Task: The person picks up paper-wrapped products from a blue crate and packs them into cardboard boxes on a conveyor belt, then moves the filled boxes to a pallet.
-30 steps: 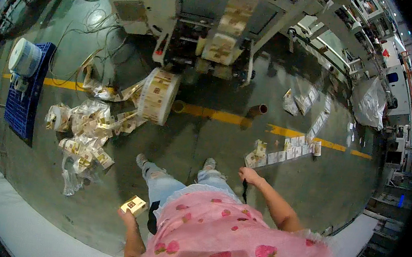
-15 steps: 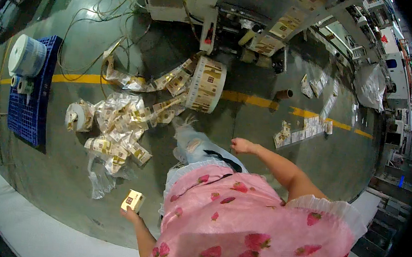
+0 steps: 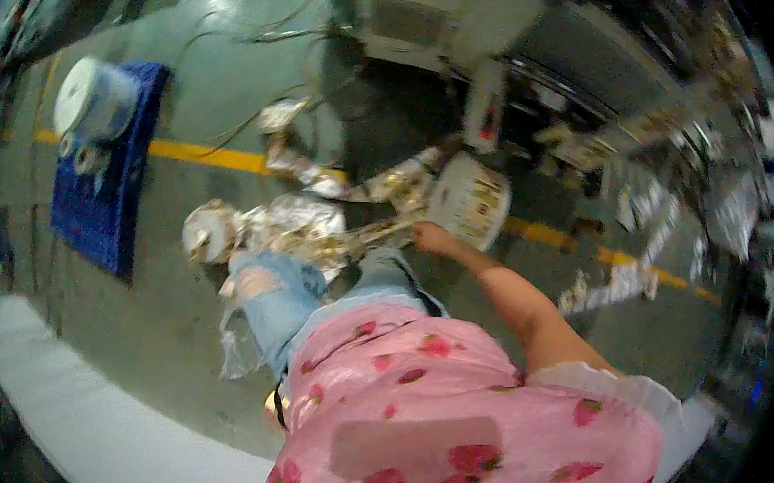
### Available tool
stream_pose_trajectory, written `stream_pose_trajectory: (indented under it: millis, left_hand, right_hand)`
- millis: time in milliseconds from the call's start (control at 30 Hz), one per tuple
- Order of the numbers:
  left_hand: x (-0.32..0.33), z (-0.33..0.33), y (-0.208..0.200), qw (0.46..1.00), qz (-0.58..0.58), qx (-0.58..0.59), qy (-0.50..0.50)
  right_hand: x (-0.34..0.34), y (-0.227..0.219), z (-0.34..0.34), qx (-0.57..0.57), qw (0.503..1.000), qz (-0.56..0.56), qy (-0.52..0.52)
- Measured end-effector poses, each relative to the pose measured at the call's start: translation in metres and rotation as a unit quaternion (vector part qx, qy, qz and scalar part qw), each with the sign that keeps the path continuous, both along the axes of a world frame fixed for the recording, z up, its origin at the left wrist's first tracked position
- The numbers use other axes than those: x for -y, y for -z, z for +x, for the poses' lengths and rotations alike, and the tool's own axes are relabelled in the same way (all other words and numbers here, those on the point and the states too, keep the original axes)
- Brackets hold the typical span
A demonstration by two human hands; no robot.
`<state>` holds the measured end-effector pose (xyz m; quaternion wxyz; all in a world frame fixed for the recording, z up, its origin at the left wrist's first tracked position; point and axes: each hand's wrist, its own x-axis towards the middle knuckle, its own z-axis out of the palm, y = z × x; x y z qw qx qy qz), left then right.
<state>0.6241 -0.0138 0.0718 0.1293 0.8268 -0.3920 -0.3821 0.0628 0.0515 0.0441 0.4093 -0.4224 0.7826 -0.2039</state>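
Observation:
My right hand (image 3: pixel 431 238) reaches forward at the near left side of a large roll of printed film (image 3: pixel 470 203). It overlaps the end of a crumpled film strip there, but blur hides whether the fingers touch or grip it. A heap of crumpled silvery, gold-printed film (image 3: pixel 300 226) lies left of the hand, partly behind my legs. My left hand is out of sight beside my body. Only a small pale yellow edge (image 3: pixel 272 407) shows by my left hip, probably the small yellow box.
A blue pallet (image 3: pixel 122 188) at the left carries a large white roll (image 3: pixel 93 100) and smaller rolls. Beside the heap lies another roll (image 3: pixel 208 232). Machinery (image 3: pixel 408 20) stands ahead, with loose hoses on the floor. More film scraps (image 3: pixel 615 291) lie at the right.
I have stepped forward with one leg toward the heap, and the view has shifted. My right hand now overlaps the film beside the large roll. My left hand, which held a small yellow box, has gone from sight.

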Motion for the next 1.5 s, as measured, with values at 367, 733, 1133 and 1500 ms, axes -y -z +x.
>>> stream_pose_trajectory:
  millis: [367, 733, 1133, 1500]
  left_hand:
    - [0.277, -0.103, -0.002, 0.991, -0.009, -0.096, -0.089]
    - [0.700, -0.254, -0.011, 0.971, -0.026, -0.183, 0.150]
    - [0.992, -0.568, -0.062, 0.874, -0.143, -0.306, 0.348]
    - [1.111, -0.533, -0.014, 0.945, 0.019, -0.054, 0.321]
  right_hand:
    - [0.259, -0.023, 0.001, 0.069, 0.997, -0.033, 0.024]
    - [0.329, -0.066, -0.031, 0.066, 0.921, 0.217, 0.318]
    - [0.508, -0.044, -0.072, 0.174, 0.874, 0.406, 0.202]
    - [0.955, -0.075, -0.403, -0.021, 0.978, -0.046, 0.204]
